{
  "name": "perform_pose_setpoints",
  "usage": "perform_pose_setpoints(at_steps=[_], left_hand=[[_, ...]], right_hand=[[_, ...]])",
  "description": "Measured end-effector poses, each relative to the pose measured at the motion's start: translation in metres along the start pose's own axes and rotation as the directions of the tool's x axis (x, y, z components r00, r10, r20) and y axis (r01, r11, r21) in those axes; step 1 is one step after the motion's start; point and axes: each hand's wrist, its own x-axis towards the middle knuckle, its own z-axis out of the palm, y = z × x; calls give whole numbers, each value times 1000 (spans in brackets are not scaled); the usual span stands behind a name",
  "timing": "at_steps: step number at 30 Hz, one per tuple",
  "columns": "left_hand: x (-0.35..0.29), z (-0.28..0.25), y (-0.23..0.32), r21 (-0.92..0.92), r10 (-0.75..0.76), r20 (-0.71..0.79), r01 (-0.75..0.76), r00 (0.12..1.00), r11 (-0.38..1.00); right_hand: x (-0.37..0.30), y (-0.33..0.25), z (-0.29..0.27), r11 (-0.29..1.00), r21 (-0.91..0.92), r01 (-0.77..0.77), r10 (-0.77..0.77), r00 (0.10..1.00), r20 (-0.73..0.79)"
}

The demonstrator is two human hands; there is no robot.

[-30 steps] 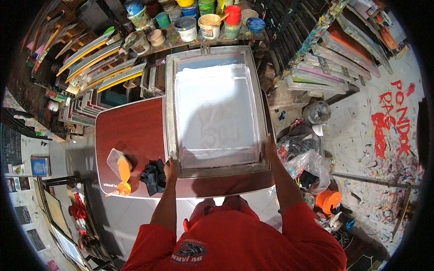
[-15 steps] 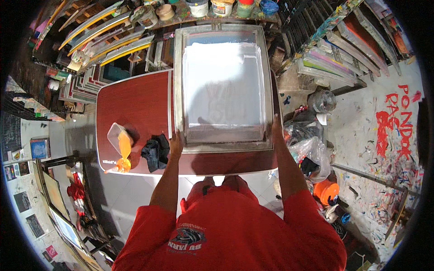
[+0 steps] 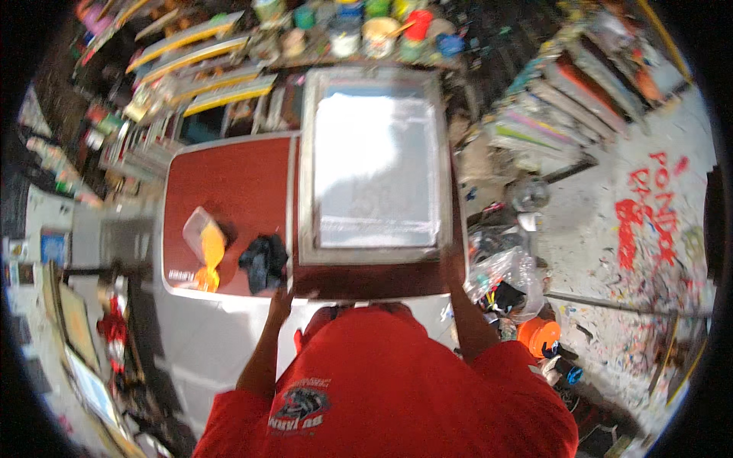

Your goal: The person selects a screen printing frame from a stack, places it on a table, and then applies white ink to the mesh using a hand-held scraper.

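Note:
A screen-printing frame (image 3: 307, 175) with a pale, whitish mesh lies flat on the red-brown tabletop (image 3: 229, 172). My left hand (image 3: 281, 298) is at the table's front edge, below a crumpled black cloth (image 3: 263, 262) and apart from the frame. My right hand (image 3: 453, 281) is at the front right corner of the table, also off the frame. Both hands are dark and smeared, so their fingers cannot be made out. On the left part of the table sits a clear plastic tub (image 3: 200, 229) with something bright orange (image 3: 210, 259) at its front.
Paint pots (image 3: 379, 37) crowd a shelf behind the table. Racks of printing frames (image 3: 217, 76) stand at the far left, with more frames (image 3: 565, 99) at the far right. Plastic bags (image 3: 508, 278) and an orange bucket (image 3: 539, 336) lie on the floor at the right.
Both hands have come off the frame's sides and moved down toward the table's front edge. The whole view has shifted a little and blurred.

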Motion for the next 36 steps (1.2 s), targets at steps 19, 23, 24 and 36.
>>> perform_pose_setpoints(at_steps=[19,23,24,36], left_hand=[[15,37,-117,-447,-163,735,652,658,613],[27,31,-67,-401,-146,614,466,775,789],[27,34,-54,-373,-141,603,434,785,820],[-65,93,16,191,-181,379,114,907,975]], right_hand=[[-140,-44,-89,790,517,-330,90,896,434],[-147,-32,-99,776,459,-433,128,820,558],[-155,-22,-95,761,450,-467,155,805,573],[-191,149,-69,910,415,-12,-157,916,370]])
